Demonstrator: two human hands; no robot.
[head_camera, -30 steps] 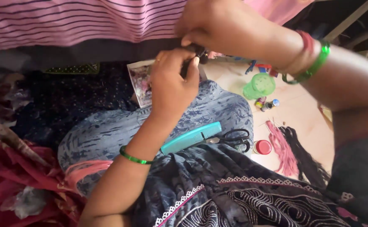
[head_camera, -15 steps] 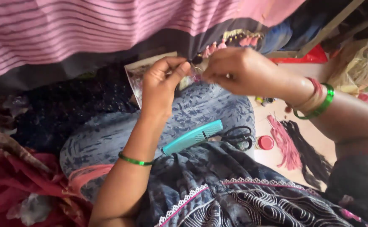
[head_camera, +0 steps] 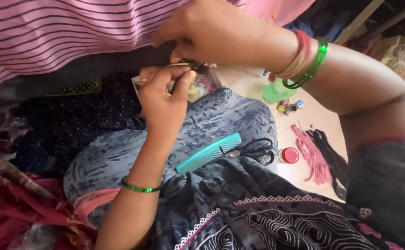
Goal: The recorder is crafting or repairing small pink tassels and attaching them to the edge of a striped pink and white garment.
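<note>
A small clear packet [head_camera: 198, 85] of mixed, bead-like bits is held up over the blue patterned cloth [head_camera: 230, 122] on the lap, just below a pink striped fabric [head_camera: 49, 32]. The left hand [head_camera: 163, 99] is closed around the packet's near edge, with the thumb pressed against its top, and a green bangle [head_camera: 140, 187] is worn at that wrist. The right hand [head_camera: 207, 30] is brought down from above with its fingertips pinched narrowly at the packet's upper edge; something thin and dark seems to be nipped there, though the view is too crowded for it to be told apart. The packet is judged to be light, thin and crinkly, likely slippery, and easily torn or spilled if squeezed in the middle; it is best taken by its stiffer sealed edges, with the contents kept low. A teal comb [head_camera: 209, 153] is laid on the lap beside black scissors [head_camera: 255, 150], touching or nearly so. On the floor beyond, a small red-lidded jar [head_camera: 289, 155], a pink tassel [head_camera: 310, 155] against a dark tassel [head_camera: 330, 155], a green bottle [head_camera: 276, 91] and a few small beads [head_camera: 290, 107] are seen, well apart from the hands.
</note>
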